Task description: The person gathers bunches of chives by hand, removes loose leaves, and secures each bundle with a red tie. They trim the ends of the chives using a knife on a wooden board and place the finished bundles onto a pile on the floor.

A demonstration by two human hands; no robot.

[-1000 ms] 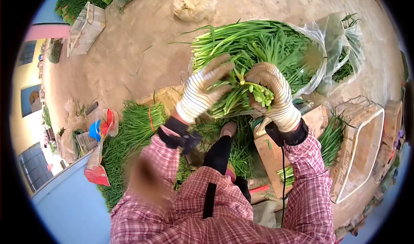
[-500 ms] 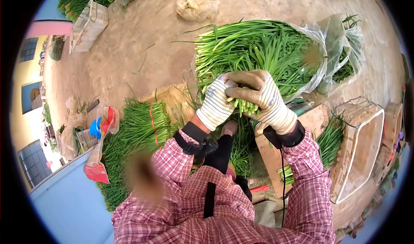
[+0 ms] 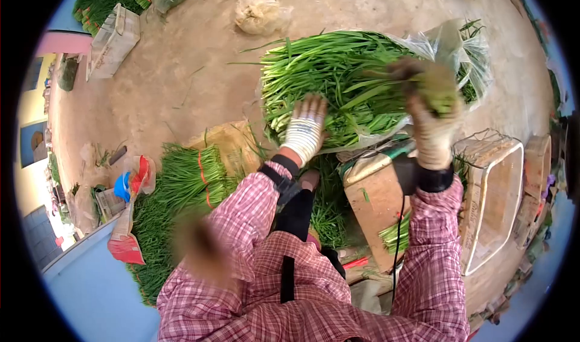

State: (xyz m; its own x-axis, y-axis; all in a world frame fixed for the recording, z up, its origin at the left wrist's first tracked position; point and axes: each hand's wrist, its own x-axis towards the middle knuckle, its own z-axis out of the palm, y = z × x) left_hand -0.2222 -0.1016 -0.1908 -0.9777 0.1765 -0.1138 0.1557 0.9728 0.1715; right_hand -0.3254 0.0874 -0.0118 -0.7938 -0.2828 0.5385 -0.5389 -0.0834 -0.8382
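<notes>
A big heap of green garlic chives (image 3: 326, 58) lies on a clear plastic sheet (image 3: 480, 64) in front of me. My left hand (image 3: 304, 130), in a striped knit glove with brown fingertips, rests on the near left edge of the heap, fingers stretched out. Over the heap's right part, my right hand (image 3: 432, 121) grips a bunch of garlic chives (image 3: 438, 88); its pale stem ends point right and the leaves trail left. Motion blurs this hand and the bunch. Chives bundled with a red band (image 3: 205, 176) lie to my left.
A wooden box (image 3: 374, 221) stands right of my legs, with more chives (image 3: 396, 236) beside it. Farther right is a white-rimmed crate (image 3: 492, 212). A crumpled plastic bag (image 3: 260, 14) and a white crate (image 3: 115, 43) sit on the far floor. A red-and-blue bag (image 3: 130, 188) is left.
Both hands were together at the bunch's stem ends. They have parted: the right swung right and outward with the bunch, while the left let go and came down on the heap.
</notes>
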